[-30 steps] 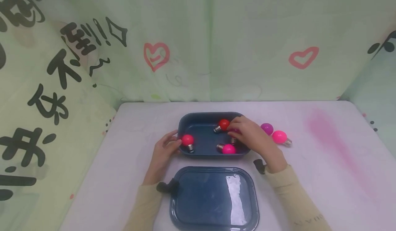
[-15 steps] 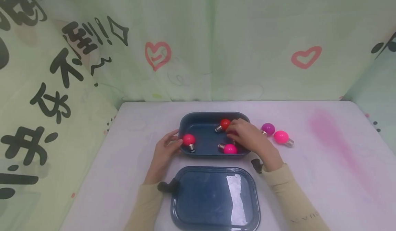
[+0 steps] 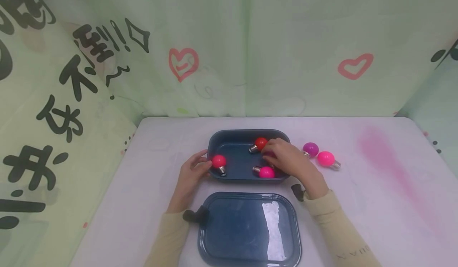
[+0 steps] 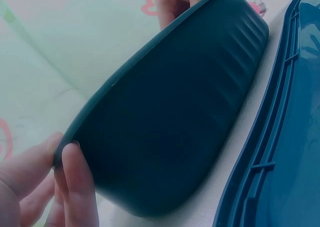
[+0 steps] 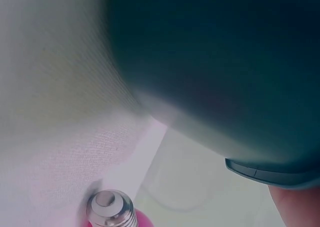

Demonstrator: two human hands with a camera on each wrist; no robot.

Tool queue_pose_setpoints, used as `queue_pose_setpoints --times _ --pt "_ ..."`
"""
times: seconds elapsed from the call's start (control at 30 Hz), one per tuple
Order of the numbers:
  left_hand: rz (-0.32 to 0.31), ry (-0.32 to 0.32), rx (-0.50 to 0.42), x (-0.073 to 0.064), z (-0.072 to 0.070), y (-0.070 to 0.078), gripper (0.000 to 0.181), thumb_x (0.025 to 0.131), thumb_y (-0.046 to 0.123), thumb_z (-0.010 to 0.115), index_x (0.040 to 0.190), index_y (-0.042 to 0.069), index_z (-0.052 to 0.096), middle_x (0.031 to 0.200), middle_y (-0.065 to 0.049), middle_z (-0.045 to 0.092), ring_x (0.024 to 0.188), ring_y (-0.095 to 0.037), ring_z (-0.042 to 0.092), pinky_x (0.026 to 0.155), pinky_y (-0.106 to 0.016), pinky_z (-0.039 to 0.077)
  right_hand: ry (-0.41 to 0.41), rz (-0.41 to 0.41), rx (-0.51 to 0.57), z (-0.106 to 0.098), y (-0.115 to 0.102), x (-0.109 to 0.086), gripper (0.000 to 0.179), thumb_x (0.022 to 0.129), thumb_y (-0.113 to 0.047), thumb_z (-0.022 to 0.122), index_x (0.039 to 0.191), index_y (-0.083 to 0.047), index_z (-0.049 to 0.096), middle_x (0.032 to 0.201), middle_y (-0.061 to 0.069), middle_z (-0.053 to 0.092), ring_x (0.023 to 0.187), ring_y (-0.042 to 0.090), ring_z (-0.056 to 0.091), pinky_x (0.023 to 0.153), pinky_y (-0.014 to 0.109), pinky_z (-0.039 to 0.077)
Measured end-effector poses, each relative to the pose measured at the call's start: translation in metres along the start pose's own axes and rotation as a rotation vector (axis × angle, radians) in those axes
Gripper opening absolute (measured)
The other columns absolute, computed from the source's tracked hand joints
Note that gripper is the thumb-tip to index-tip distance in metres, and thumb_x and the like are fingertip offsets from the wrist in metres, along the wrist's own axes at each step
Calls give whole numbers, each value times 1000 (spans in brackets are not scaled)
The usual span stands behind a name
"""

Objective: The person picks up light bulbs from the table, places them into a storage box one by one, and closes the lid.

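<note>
My left hand (image 3: pixel 191 171) pinches the left end of a dark blue container (image 3: pixel 234 161); in the left wrist view its thumb and fingers sit on either side of the rim (image 4: pixel 107 84). Inside lie a red light bulb (image 3: pixel 260 143), a coral-red one (image 3: pixel 219 161) beside my left fingertips, and a bright pink one (image 3: pixel 266 172). My right hand (image 3: pixel 287 156) reaches over the right wall and holds a purple light bulb (image 3: pixel 270 154) low in the container. Its fingers hide most of that bulb. The right wrist view mainly shows the container's outer wall (image 5: pixel 215 72).
A purple bulb (image 3: pixel 311 149) and a pink bulb (image 3: pixel 326 158) lie on the white table (image 3: pixel 375 203), right of the container. The blue lid (image 3: pixel 243 229) lies flat in front, between the forearms. A drawn-on curtain (image 3: pixel 286 28) stands behind the table's back edge.
My right hand has shifted slightly left and lower over the container, and the purple bulb under its fingers is now more hidden. My left hand keeps its hold on the rim.
</note>
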State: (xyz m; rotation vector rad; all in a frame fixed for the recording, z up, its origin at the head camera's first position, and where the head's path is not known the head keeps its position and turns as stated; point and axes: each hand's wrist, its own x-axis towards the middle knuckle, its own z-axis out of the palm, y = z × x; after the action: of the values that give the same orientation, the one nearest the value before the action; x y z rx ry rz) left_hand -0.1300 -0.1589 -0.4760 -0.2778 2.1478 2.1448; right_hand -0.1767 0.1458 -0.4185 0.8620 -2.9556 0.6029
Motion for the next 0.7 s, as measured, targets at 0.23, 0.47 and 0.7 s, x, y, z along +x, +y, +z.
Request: queue_pose_setpoints --times 0.23,0.47,0.7 --pt "0 6 17 -1 1 0 45 89 29 75 131 27 62 118 -9 57 100 -25 62 84 -29 57 -2 19 6 -1 0 -3 32 79 -16 83 108 -7 74 104 10 70 100 27 64 88 42 57" --pt "5 6 30 -1 1 1 45 89 29 75 132 26 62 117 -9 57 99 -24 63 83 -29 56 6 0 1 0 1 -5 32 80 -15 83 109 -6 73 104 10 69 99 26 64 87 41 57" --pt "11 -1 51 -1 1 2 45 89 30 74 132 27 61 119 -9 57 101 -25 62 84 -29 56 23 -5 -1 -5 1 -7 34 79 -15 84 110 -7 73 107 10 69 102 27 64 87 42 57"
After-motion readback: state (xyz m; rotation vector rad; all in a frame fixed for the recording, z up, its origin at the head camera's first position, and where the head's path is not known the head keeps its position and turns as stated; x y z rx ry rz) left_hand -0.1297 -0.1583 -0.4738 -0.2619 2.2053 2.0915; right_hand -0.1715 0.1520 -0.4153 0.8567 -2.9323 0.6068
